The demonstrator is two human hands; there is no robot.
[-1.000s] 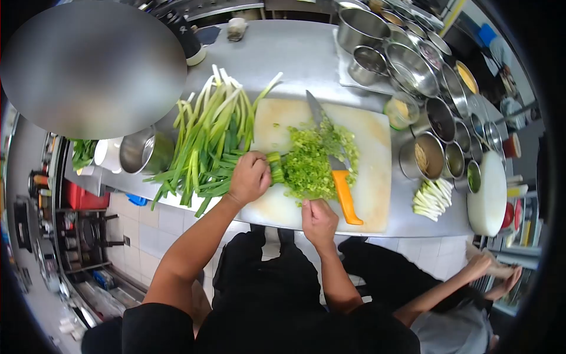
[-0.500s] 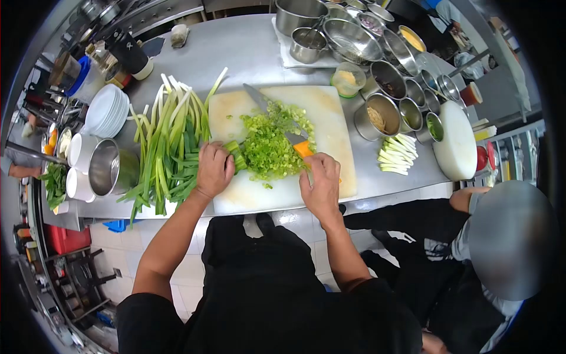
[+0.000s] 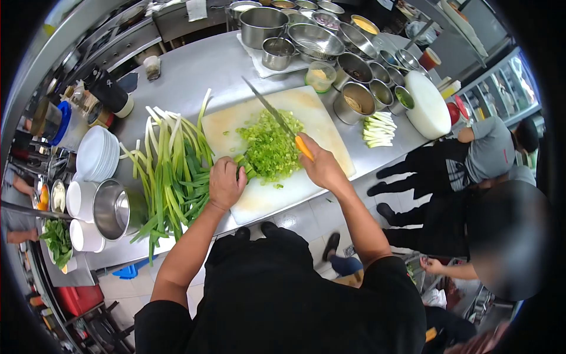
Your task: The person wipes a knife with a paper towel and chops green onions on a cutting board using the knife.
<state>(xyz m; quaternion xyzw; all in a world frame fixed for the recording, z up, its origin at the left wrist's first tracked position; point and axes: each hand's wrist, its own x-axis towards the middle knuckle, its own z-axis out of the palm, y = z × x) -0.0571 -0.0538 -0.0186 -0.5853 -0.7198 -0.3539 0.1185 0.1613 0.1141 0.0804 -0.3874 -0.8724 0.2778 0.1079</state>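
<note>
My right hand (image 3: 324, 166) is closed round the orange handle of a kitchen knife (image 3: 270, 110). The long blade slants up and left across a pile of chopped green onion (image 3: 268, 152). Fingers curled, my left hand (image 3: 226, 184) presses down on a bunch of green onions (image 3: 249, 170) whose cut ends stick out beside the pile. All of this rests on a white cutting board (image 3: 321, 112). Left of the board lie whole green onions (image 3: 171, 171), white ends pointing away from me, leaves reaching toward my left hand.
Stacked white plates (image 3: 99, 154), white bowls and a steel pot (image 3: 118, 209) stand at the left. Steel pots and bowls (image 3: 264, 26) crowd the far right, near cut white stalks (image 3: 379, 130) and a thick white round block (image 3: 427, 106). Other people (image 3: 492, 141) stand at the right.
My view has turned, so the counter appears tilted. The knife blade now shows almost whole above the chopped pile, and my right hand grips its handle more fully. My left hand stays on the bunch.
</note>
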